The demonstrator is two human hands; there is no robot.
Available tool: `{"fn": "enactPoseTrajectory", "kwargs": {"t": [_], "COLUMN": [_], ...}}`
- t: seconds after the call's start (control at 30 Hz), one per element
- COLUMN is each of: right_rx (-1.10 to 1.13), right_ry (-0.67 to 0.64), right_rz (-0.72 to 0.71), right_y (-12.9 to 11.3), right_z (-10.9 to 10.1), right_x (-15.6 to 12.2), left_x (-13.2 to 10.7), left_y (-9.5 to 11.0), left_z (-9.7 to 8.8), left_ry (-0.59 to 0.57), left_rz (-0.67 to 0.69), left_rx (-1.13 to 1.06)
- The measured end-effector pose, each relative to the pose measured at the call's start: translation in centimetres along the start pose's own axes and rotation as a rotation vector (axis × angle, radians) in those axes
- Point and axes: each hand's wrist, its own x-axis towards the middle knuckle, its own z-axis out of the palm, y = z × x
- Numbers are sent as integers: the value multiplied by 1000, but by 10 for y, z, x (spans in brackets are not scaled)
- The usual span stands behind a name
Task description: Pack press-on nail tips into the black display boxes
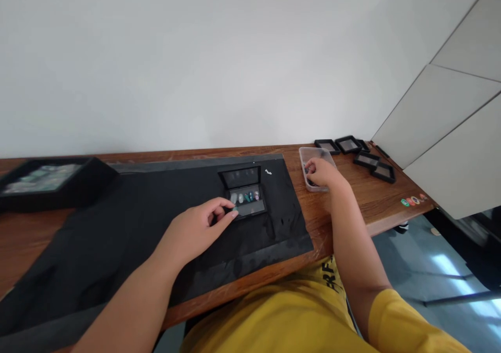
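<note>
A small black case (250, 208) lies with its lid raised on the black mat. Several false nails (246, 197) in pale, green and pink tones stand in a row inside it. At the case's left front corner is my left hand (207, 220), thumb and index finger pinched around what looks like a small greenish false nail (235, 208). My right hand (321, 172) reaches into a clear plastic box (327, 155) on the wood. Its fingers are curled down among small dark pieces, and whatever they grip is hidden.
The black mat (129, 228) covers much of the wooden table (352, 207). A larger black box (90, 178) with pale shiny contents stands at the left. Several flat black cases (348, 144) lie at the back right, near round stickers (410, 201). A white wall (195, 66) rises behind.
</note>
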Motion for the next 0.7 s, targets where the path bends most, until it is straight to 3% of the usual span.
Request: {"fn": "enactPoseTrajectory", "kwargs": {"t": [0.43, 0.63, 0.7], "right_rx": [-13, 16, 56], "right_ry": [-23, 58, 146], "right_rz": [-39, -75, -83], "right_y": [0, -2, -1], "right_z": [4, 0, -2], "right_x": [0, -3, -3], "left_x": [1, 0, 0], "left_y": [-3, -5, -5], "left_z": [0, 2, 2], "left_ry": [-8, 24, 26], "left_rz": [-14, 21, 23], "left_rx": [14, 19, 21]}}
